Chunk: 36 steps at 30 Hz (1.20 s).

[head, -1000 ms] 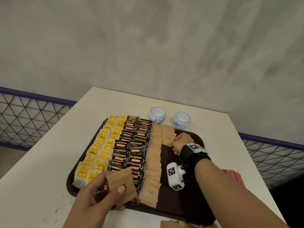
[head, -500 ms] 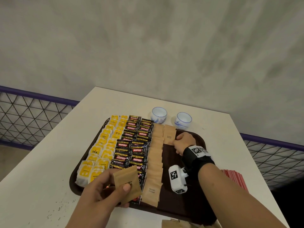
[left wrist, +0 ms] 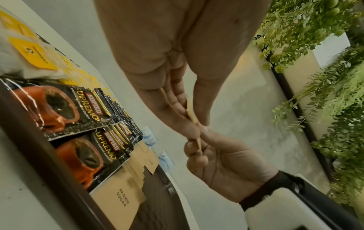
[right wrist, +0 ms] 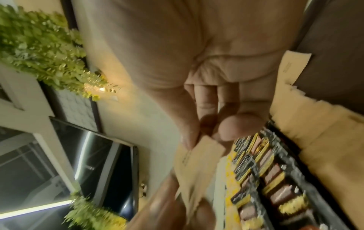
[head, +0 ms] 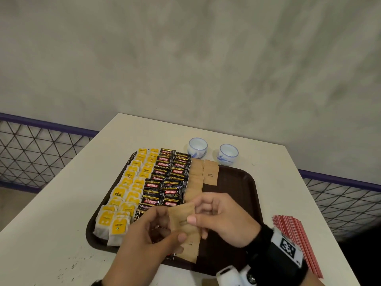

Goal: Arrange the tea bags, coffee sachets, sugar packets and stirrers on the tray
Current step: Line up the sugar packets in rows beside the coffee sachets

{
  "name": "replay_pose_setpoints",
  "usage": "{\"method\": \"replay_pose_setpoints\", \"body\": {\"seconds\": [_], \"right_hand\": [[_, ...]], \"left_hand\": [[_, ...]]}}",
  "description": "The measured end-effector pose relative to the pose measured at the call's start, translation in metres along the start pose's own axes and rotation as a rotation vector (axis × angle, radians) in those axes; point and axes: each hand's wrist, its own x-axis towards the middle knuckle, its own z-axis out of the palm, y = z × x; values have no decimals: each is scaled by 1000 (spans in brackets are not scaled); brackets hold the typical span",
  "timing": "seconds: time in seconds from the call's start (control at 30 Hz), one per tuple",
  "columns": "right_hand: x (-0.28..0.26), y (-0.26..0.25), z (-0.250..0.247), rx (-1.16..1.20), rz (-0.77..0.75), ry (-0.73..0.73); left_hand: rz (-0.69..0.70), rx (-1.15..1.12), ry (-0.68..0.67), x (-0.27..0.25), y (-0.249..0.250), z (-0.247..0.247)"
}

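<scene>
We pinch one light, flimsy brown sugar packet (head: 182, 218) at its edges, left hand (head: 152, 234) and right hand (head: 222, 220) both gripping.

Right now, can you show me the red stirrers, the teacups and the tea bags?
red stirrers (head: 296, 240): head view, middle of bundle.
teacups (head: 197, 148): head view, left cup's rim.
tea bags (head: 120, 223): head view, near bag's yellow tag.

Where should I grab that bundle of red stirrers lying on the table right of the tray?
Probably pinch the red stirrers across their width near mid-length, coming from above with the right hand: they lie flat as a long narrow bundle beside the tray, so an end grip would likely let them fan out.
</scene>
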Motion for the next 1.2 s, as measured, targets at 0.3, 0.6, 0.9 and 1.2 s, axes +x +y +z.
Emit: {"method": "replay_pose_setpoints", "body": {"seconds": [0.3, 0.6, 0.9, 1.2], "right_hand": [[48, 53, -89, -92, 363, 728], [93, 67, -84, -200, 464, 776], [106, 65, -88, -369, 549, 803], [59, 31, -83, -289, 456, 764]], "left_hand": [[-89, 47, 65, -14, -12, -28], [-101, 86, 99, -16, -13, -37], [-92, 107, 111, -16, -14, -38], [-78, 117, 100, -26, -13, -29]]}}
